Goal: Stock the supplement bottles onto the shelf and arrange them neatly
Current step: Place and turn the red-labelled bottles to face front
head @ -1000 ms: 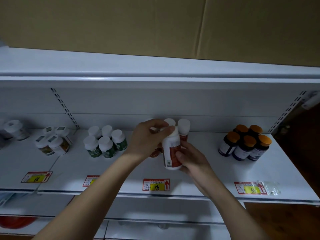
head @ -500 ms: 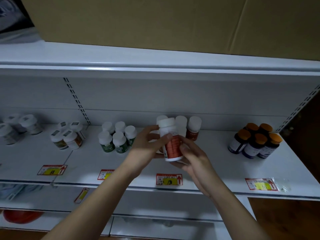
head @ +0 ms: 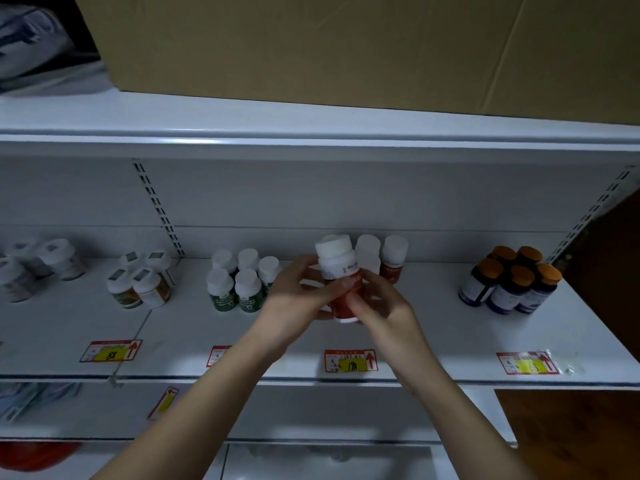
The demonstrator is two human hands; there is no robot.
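A white-capped bottle with a red label is held upright just above the white shelf, between both hands. My left hand grips its left side, fingers curled round the body. My right hand pinches its lower right side with thumb and fingers. Behind it, two matching red-label bottles stand near the back panel. Another may be hidden behind the held bottle.
Green-label bottles stand in a group to the left, orange-capped dark bottles to the right. More white-capped bottles sit farther left. Price tags line the shelf's front edge. A cardboard box rests on the shelf above.
The bottle has been lifted off the shelf and now sits higher between both hands; my left hand moved from its cap to its side. The camera shifted to the right.
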